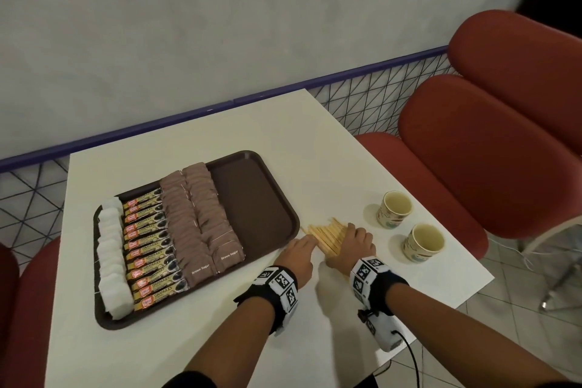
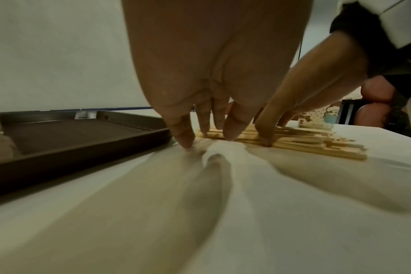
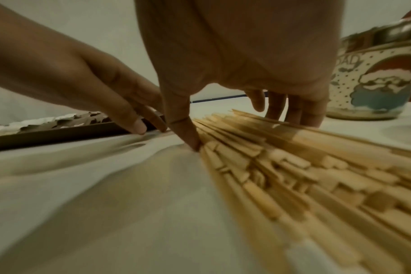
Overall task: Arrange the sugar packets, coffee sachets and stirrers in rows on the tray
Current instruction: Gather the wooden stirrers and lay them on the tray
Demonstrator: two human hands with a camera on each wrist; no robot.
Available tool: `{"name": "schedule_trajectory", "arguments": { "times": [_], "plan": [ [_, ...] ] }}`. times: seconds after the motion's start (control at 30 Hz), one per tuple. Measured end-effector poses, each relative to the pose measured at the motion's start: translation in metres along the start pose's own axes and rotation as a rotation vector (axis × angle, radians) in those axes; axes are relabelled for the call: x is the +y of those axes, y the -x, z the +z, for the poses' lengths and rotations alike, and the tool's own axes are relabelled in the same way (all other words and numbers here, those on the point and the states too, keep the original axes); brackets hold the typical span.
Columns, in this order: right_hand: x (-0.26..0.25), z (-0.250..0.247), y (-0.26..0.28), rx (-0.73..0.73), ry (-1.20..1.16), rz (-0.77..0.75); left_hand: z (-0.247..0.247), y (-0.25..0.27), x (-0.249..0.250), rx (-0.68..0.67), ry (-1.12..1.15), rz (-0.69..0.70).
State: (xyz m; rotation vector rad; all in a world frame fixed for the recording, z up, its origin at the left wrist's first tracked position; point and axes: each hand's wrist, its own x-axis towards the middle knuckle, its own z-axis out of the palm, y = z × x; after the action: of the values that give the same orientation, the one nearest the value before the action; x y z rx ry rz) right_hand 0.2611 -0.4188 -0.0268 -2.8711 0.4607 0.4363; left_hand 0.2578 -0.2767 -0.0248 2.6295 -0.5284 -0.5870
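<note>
- Head view has your left hand (image 1: 297,250) and your right hand (image 1: 352,244) down on the white table (image 1: 330,151), one on each side of a pile of wooden stirrers (image 1: 326,235).
- Your stirrers lie flat on the table just to the right of the brown tray (image 1: 258,198), not on it.
- Your left hand sits at the pile's left edge with fingers stretched out and loose; the left wrist view shows its fingertips (image 2: 230,128) touching the sticks and the table, gripping nothing.
- Your right hand arches over the pile: the right wrist view shows its thumb (image 3: 188,135) pressed against the left edge of the sticks and its fingers (image 3: 293,109) down on the far side, so it brackets the bundle between thumb and fingers.
- On your tray, from the left, lie a row of white sugar packets (image 1: 111,258), a row of coffee sachets (image 1: 151,246) printed "GRANULES", and two rows of brown sugar packets (image 1: 195,220).
- Your tray's right part is bare brown surface.
- Two paper cups (image 1: 395,208) stand on the table to the right of your hands, apart from the stirrers.
- Red padded seats (image 1: 472,151) stand beyond the table's right side.
</note>
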Motion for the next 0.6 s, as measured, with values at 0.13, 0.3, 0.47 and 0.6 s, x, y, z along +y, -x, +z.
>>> {"name": "schedule_trajectory", "arguments": {
  "times": [0.13, 0.3, 0.47, 0.6],
  "plan": [
    [0.003, -0.003, -0.003, -0.017, 0.112, -0.045, -0.001, -0.001, 0.001, -0.012, 0.068, -0.038],
    [0.004, -0.004, -0.007, -0.024, 0.146, -0.053, 0.007, 0.001, 0.003, -0.055, -0.098, 0.002],
    [0.007, -0.004, -0.012, -0.049, 0.212, -0.118, 0.006, 0.002, -0.003, 0.037, 0.073, 0.012],
    [0.009, -0.003, -0.012, -0.051, 0.301, -0.199, 0.004, 0.004, -0.005, 0.124, 0.232, -0.055]
  ]
}}
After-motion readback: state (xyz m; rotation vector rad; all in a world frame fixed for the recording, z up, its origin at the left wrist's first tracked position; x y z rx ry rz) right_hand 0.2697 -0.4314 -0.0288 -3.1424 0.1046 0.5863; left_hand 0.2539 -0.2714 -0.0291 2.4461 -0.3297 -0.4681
